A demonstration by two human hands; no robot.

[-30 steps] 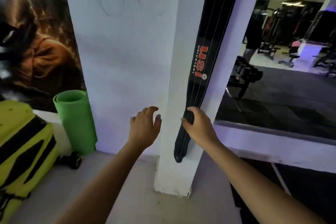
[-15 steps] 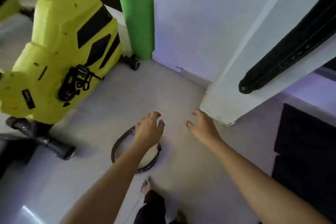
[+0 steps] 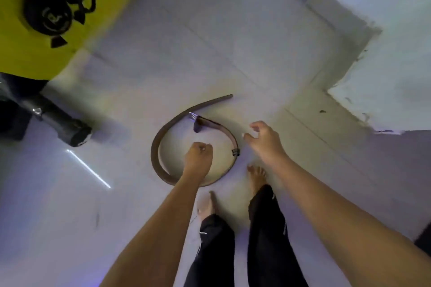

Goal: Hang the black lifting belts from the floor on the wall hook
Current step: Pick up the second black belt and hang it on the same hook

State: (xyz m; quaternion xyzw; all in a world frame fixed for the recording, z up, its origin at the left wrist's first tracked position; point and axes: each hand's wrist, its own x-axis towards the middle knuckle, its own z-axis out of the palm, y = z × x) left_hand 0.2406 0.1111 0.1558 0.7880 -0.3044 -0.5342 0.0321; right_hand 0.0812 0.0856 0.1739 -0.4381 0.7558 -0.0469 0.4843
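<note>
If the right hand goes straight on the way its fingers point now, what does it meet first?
Probably the belt: the right hand points its open fingers toward the buckle end of the loop, lying on the floor. Depth is unclear; it may be above it.

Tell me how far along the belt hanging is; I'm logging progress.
No hung belt or hook is in view now. A belt lies curled on the floor. Both hands, left curled and right open, are above it, holding nothing. Left: grab it, hang it.

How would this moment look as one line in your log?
phase: reaching | belt: coiled on floor | left hand: fisted, empty | right hand: open, empty
</note>
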